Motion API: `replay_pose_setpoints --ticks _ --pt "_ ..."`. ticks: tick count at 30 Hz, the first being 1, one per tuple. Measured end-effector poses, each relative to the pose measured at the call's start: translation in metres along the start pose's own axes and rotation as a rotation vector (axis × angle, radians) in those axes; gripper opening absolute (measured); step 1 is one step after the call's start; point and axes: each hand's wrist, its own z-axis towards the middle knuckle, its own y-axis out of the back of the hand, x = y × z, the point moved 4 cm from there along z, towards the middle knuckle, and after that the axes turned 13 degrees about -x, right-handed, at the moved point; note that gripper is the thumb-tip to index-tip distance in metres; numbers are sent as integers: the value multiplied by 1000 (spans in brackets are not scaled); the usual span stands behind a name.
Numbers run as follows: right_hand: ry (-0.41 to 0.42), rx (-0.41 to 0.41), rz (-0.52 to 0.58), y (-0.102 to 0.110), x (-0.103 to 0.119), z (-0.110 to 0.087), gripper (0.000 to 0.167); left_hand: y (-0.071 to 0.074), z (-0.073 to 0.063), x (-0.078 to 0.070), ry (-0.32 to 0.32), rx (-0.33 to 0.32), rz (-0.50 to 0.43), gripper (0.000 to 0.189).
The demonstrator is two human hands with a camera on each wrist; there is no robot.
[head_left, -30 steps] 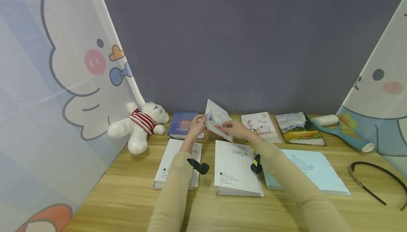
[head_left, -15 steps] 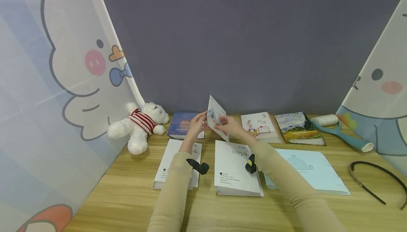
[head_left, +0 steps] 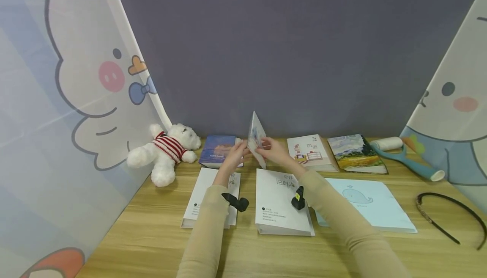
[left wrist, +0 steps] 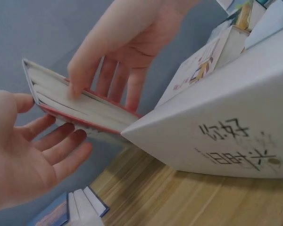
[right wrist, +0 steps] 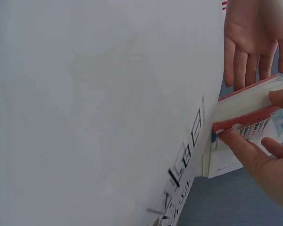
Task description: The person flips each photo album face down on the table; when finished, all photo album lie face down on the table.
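Left wrist view: loosely spread left fingers touch the book, while right fingers pinch it.

Cartoon-printed sheets and a grey backdrop round a table suggest a booth.

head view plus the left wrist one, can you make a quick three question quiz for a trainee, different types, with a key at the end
1. True or false: in the head view, the black headband lies to the right of the pale blue whale cover.
2. Multiple choice: in the left wrist view, the right hand rests its thumb on which part of the raised book?
A) its spine
B) its page edges
C) its bottom cover
3. Fill the gap: the plush toy wears a ____-and-white striped top.

Key: 1 true; 2 B; 3 red.
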Motion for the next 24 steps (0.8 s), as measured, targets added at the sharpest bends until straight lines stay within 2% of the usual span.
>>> replay_pose_setpoints --ticks 4,7,11,14,18,24 --pt "-42 58 133 -2 -1 0 68 -1 -1 -2 -22 4 -15 56" --pt "-54 71 166 -1 -1 0 67 -3 -1 -3 -41 4 -15 53" --pt "-13 33 223 5 6 1 71 -4 -1 -3 -38 -4 -34 50" --pt "58 0 267 10 12 2 79 -6 -1 -4 -34 -4 -49 49" --pt "106 -12 215 15 14 2 73 -7 -2 -3 -34 1 -35 47" --pt "82 35 166 15 8 -1 66 -7 -1 3 -19 19 26 47"
